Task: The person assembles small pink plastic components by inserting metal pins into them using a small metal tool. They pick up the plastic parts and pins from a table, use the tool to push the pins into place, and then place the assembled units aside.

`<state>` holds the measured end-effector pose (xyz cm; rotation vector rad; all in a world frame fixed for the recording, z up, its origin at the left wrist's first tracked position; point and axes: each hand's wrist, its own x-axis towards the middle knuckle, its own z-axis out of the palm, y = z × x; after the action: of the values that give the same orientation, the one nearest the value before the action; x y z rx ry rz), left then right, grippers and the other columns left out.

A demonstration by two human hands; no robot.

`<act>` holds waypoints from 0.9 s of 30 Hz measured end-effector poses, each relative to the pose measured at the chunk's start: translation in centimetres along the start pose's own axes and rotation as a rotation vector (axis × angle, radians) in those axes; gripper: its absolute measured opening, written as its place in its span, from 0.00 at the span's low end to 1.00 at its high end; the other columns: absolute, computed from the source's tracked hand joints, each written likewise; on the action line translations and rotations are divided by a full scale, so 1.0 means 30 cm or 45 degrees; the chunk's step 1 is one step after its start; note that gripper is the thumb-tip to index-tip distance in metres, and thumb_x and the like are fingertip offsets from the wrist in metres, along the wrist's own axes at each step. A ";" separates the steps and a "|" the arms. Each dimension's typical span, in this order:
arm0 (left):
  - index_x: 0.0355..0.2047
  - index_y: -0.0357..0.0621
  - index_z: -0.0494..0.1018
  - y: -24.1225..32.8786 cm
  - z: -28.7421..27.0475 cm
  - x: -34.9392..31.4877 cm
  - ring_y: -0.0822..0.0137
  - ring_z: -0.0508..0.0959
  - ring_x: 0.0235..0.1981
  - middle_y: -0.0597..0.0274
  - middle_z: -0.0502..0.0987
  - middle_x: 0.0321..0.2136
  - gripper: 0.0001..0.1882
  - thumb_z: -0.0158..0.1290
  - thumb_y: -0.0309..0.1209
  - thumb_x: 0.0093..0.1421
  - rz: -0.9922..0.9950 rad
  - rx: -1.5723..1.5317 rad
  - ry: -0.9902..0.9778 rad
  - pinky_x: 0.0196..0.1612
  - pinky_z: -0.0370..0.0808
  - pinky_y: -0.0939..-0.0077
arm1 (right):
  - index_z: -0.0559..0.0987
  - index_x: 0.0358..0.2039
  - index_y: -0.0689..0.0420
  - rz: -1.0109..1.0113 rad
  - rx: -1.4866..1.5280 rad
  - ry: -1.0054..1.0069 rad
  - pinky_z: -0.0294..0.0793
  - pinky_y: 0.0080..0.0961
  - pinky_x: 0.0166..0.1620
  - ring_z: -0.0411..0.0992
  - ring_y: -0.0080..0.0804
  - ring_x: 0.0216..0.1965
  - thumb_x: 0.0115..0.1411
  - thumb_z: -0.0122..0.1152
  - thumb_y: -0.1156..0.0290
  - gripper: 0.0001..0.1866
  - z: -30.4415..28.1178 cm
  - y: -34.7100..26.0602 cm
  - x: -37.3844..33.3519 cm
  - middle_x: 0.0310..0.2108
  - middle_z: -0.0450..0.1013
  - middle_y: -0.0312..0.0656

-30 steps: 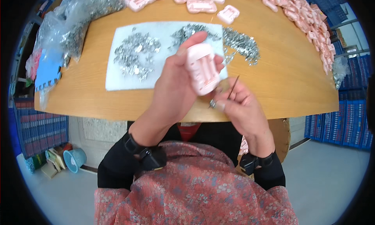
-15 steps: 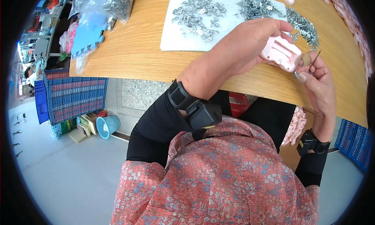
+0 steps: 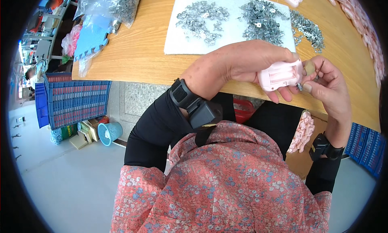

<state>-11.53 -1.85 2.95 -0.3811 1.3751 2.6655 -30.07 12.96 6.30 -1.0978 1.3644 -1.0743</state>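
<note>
Mat [image 3: 186, 45] on the table [image 3: 133, 59], bearing two piles – left pile [image 3: 204, 16], right pile [image 3: 262, 23]. A third pile [image 3: 311, 33] lies just off its right edge. Bag [image 3: 115, 4] and tile [image 3: 91, 37] sit at the table's left, shells [image 3: 365, 35] along its right. Before the mat – case [image 3: 280, 75] in left hand [image 3: 256, 61], rod [image 3: 320, 69] in right hand [image 3: 329, 81]. Basket [image 3: 110, 133] on the floor [image 3: 81, 172], near the left crates [image 3: 76, 99].

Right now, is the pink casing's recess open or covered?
Open: the pink casing in the left hand shows its recess uncovered.
</note>
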 end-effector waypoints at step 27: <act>0.64 0.39 0.59 -0.116 0.024 -0.031 0.59 0.81 0.36 0.54 0.78 0.40 0.30 0.31 0.46 0.72 0.232 -0.730 0.159 0.40 0.81 0.62 | 0.74 0.37 0.60 -0.293 0.083 0.462 0.72 0.16 0.40 0.72 0.15 0.35 0.58 0.64 0.80 0.09 0.157 0.073 0.032 0.33 0.75 0.32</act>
<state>-10.01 0.77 0.88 -0.4988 0.6635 3.2079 -25.55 12.23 3.68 -1.0646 1.4947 -1.5339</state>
